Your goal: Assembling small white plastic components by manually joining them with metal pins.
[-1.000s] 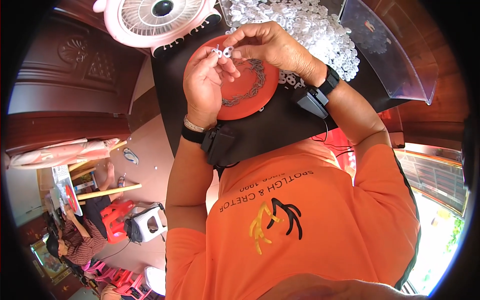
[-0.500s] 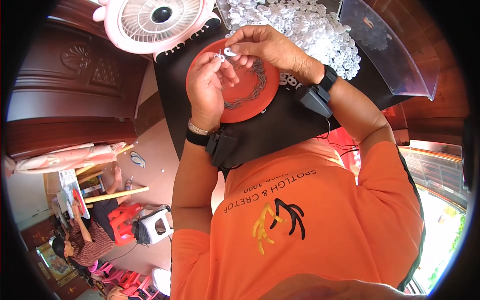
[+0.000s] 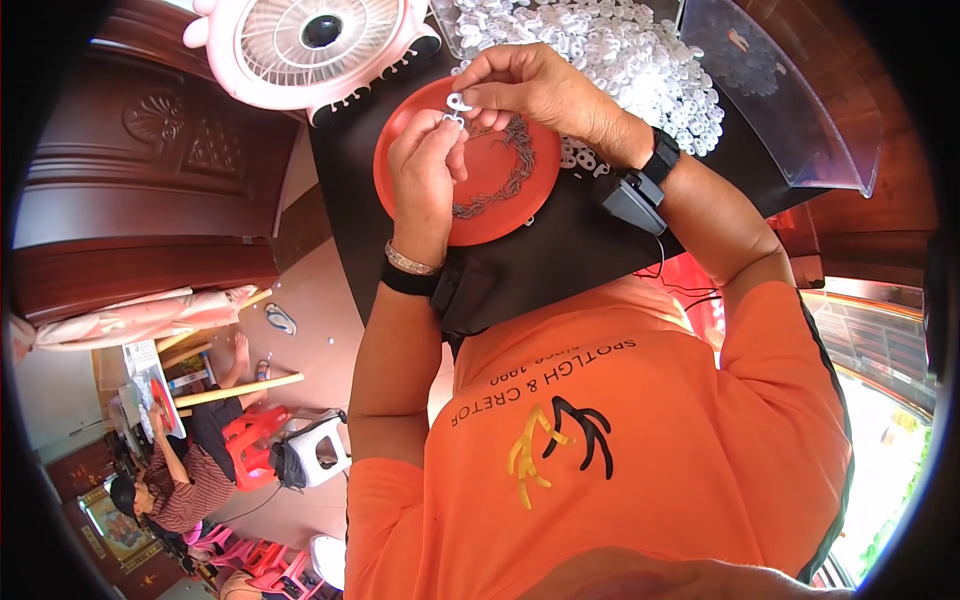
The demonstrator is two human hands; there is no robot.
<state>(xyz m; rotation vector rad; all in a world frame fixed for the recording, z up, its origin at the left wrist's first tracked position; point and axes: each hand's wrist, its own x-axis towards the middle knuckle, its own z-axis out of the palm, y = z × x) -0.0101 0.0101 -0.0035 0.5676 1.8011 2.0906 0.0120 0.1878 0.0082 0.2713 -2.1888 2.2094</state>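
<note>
My left hand (image 3: pixel 425 170) is raised over a red round plate (image 3: pixel 400 115), fingertips pinching a small white plastic piece (image 3: pixel 453 119), apparently a cable clip with a thin nail at it. Just above, my right hand (image 3: pixel 525 92) pinches a white cable clip (image 3: pixel 458 102), hook-shaped with a round hole. The two pieces are close together; whether they touch, I cannot tell. Below my hands, grey nails (image 3: pixel 517 170) lie in a curved band on the plate. Beyond my right hand spreads a big heap of white clips (image 3: pixel 640 80).
A pink fan (image 3: pixel 320 40) stands at the far left of the black table (image 3: pixel 350 190). A clear plastic panel (image 3: pixel 790 110) rises at the right. Boxy devices are strapped to both my wrists. At the left, another person (image 3: pixel 190 480) sits near red stools (image 3: pixel 250 445).
My left hand has moved slightly right and turned, its fingers now more closed. The piece in it has come right up under the clip in my right hand, which stays almost still.
</note>
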